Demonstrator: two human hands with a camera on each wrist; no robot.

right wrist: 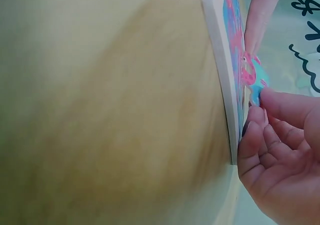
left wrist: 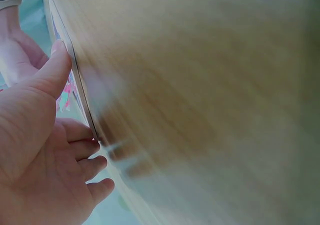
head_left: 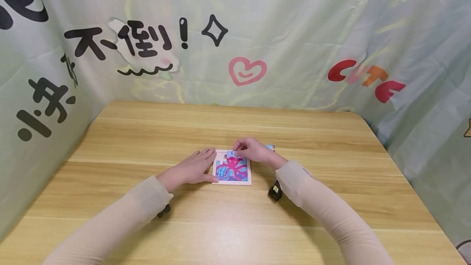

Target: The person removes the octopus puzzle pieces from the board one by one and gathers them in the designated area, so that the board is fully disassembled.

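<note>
A square jigsaw puzzle tray (head_left: 250, 177) with a pale rim lies on the table, its picture a pink octopus on blue. My left hand (head_left: 196, 167) rests along the tray's left side, fingers extended, the thumb at the near left corner. In the left wrist view, the thumb and fingers of that hand (left wrist: 45, 120) touch the tray's edge. Over the top part of the tray, my right hand (head_left: 254, 150) pinches a blue and pink puzzle piece (right wrist: 259, 80) between thumb and fingers. The piece stands tilted above the picture in the right wrist view.
A loose puzzle piece (head_left: 270, 147) lies just beyond the right wrist, partly hidden by it. The wooden table (head_left: 228, 228) extends on all sides of the tray. A printed cloth (head_left: 287, 52) hangs behind the table's far edge and along its sides.
</note>
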